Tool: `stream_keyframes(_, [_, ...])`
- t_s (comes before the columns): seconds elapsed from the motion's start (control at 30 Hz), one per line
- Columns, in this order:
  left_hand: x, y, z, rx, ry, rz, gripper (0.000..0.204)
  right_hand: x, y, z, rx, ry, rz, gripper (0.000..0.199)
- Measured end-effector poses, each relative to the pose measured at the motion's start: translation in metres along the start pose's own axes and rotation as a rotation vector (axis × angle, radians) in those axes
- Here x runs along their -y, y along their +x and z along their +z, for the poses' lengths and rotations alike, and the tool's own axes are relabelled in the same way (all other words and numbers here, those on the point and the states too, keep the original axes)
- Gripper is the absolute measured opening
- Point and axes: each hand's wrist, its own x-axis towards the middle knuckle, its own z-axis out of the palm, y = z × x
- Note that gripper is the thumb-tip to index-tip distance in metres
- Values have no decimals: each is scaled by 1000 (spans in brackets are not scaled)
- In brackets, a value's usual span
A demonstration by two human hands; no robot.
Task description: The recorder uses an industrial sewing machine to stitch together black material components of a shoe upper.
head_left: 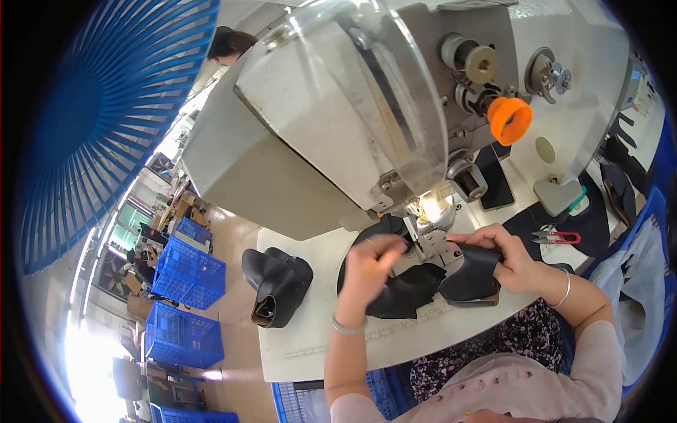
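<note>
A black leather piece (469,276), curved like a shoe upper, lies under the sewing machine (338,127) by its lit needle area. My right hand (509,259) grips the edge of this piece, thumb and fingers closed on it. Left of the needle, my left hand (372,268) is raised over another black leather part (405,292). Motion smears its fingers, which look curled, and whether they hold anything does not show. A folded black leather upper (278,282) sits apart on the white table (310,331), to the left.
Red-handled thread snips (557,237) lie on black leather at the right, near a dark phone-like slab (495,180). A blue fan (106,106) fills the upper left. Blue crates (185,335) stand on the floor at left. A blue bin with pale cloth (638,303) is at my right.
</note>
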Motion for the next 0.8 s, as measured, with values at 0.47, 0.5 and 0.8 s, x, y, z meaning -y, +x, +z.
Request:
stream_keyframes(0.47, [36, 23, -21, -125, 191, 187, 37, 14, 53, -6, -156, -847, -548, 38])
stream_keyframes(0.5, [25, 18, -24, -132, 168, 280, 38, 15, 53, -5, -153, -843, -555, 38])
stream_keyframes(0.8, [-42, -9, -7, -99, 216, 661, 43, 23, 57, -4, -107, -1062, -559, 38])
